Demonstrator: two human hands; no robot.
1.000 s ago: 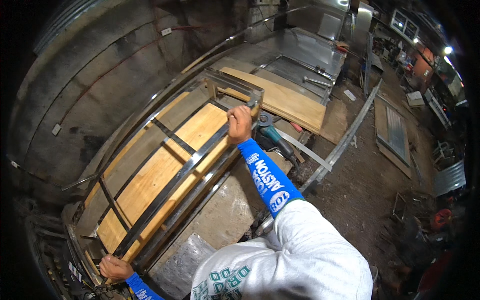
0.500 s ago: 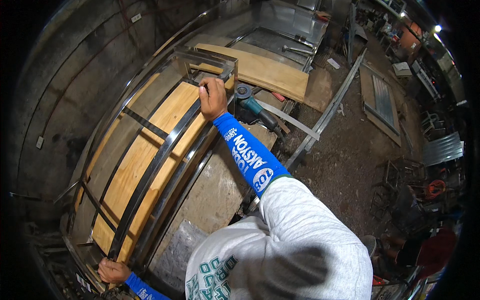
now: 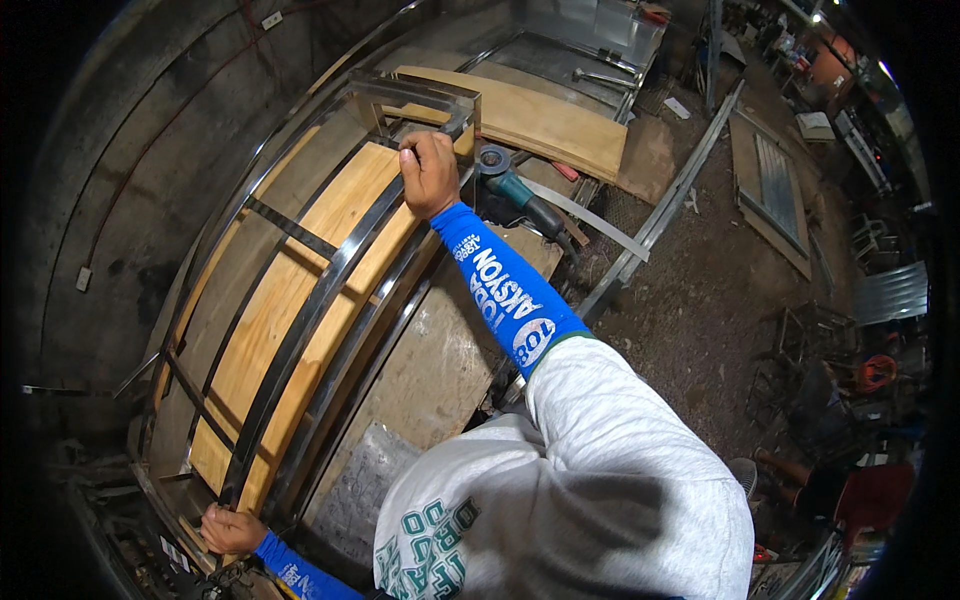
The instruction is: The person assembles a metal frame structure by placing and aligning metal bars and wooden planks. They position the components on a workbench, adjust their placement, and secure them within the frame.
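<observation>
A long metal frame [image 3: 297, 362] of square tubing stretches across the left half of the view, with crossbars linking its rails. Plywood strips [image 3: 283, 310] lie inside and beneath it. At the far end, my right hand [image 3: 430, 175] is closed round the near rail, its fingers curled over the tube. My left hand [image 3: 232, 530] grips the same frame at its near end, thumb on top; some of its fingers are hidden. Just right of my right hand, a teal angle grinder [image 3: 522, 203] rests on its side.
A wide plywood panel [image 3: 530, 122] lies beyond the grinder. Metal tubes [image 3: 672, 212] run along the dirt floor to the right. Under the frame's near side is a worn board [image 3: 430, 345]. A concrete wall [image 3: 120, 170] stands at left. Another person [image 3: 815, 490] is at lower right.
The whole scene sits slightly higher in the picture. Both hands keep the same hold on the frame.
</observation>
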